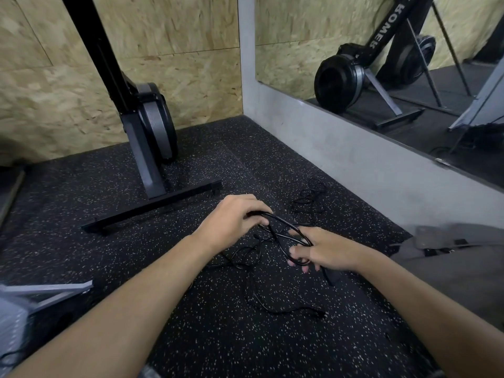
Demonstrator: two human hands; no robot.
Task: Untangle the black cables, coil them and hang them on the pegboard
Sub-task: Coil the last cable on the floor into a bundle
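Both hands, the left hand and right hand, pinch loops of the black cables just above the floor, near its right edge (light, limp, snag-prone, we judge); we favour gripping beside the plug end.

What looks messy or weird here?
The black cables are knotted together between the left hand and right hand, loose ends trailing across the floor. A smaller tangle lies beyond them, near the grey wall. Nothing looks broken.

Speckled black rubber floor, chipboard wall, wall mirror
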